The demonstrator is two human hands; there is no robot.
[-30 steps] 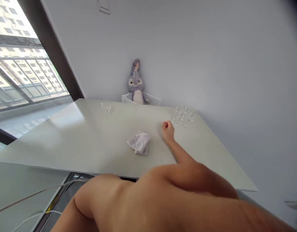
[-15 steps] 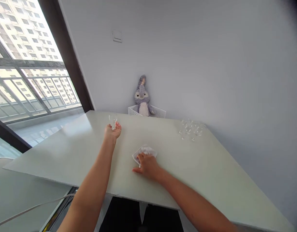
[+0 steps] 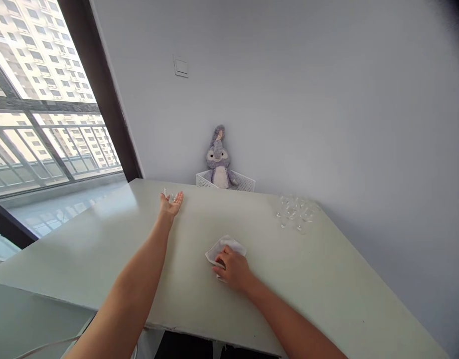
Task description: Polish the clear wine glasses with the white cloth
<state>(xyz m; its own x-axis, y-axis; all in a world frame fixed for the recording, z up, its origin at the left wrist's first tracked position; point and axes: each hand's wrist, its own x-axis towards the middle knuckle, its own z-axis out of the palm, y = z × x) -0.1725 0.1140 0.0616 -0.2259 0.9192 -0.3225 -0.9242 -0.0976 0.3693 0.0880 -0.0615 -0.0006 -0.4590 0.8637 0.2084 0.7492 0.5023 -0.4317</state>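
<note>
My left hand (image 3: 171, 203) reaches to the far left of the table, palm turned up and fingers spread. Just beyond its palm, between thumb and fingers, stands a small clear glass (image 3: 173, 197); whether skin touches it I cannot tell. A folded white cloth (image 3: 229, 243) lies near the middle of the table. On its near side my right hand (image 3: 232, 267) has its fingers bent, gripping the cloth's edge. Over at the right back, several clear glasses (image 3: 294, 212) stand in a close group, hard to make out one by one.
A pale table (image 3: 199, 289) fills the front, its back edge near the wall. Behind it a grey plush toy (image 3: 219, 162) sits in a white perforated basket (image 3: 246, 183). At left are a dark window frame (image 3: 102, 89) and a cable (image 3: 46, 344).
My right hand's fingers have curled more on the cloth, and the cloth's shape has shifted. My left hand's fingers have spread by the glass. The view has tilted slightly upward.
</note>
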